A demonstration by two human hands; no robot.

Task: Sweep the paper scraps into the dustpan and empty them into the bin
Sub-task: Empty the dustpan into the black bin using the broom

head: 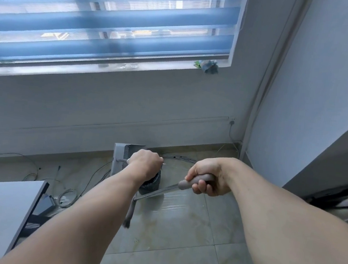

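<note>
Centre of the frame, low against the wall: left hand [145, 164], fingers closed around a pale handle end, knuckles up. Beyond it, a grey dustpan [122, 158], tipped upright, comb teeth along its upper edge, directly above the bin.

Just below the left hand: bin [151, 184], small, dark, lined with a black bag, standing on the floor; largely hidden by the wrist. Contents not visible.

Right of centre: right hand [207, 178], fingers wrapped tight on the grey grip of a broom [157, 191]. The metal shaft slopes down to the left, passing in front of the bin. The broom head hangs lower centre, beside the left forearm, bristles pointing down, blurred.

Paper scraps: none can be made out on the floor or in the dustpan; whether any lie in the bin cannot be told.

Lower half: floor [181, 227], glossy pale tiles with beige veining.

Lower left: surface [0, 211], grey top on dark legs, one corner showing. Loose cables [68, 194] coiled on the floor between it and the wall.

Upper half: window blind [111, 23], blue and sheer bands. On the sill at upper right, a crumpled cloth [209, 66].

Right of centre, on the wall: wall socket [232, 121] with a cord dropping to the corner.
</note>
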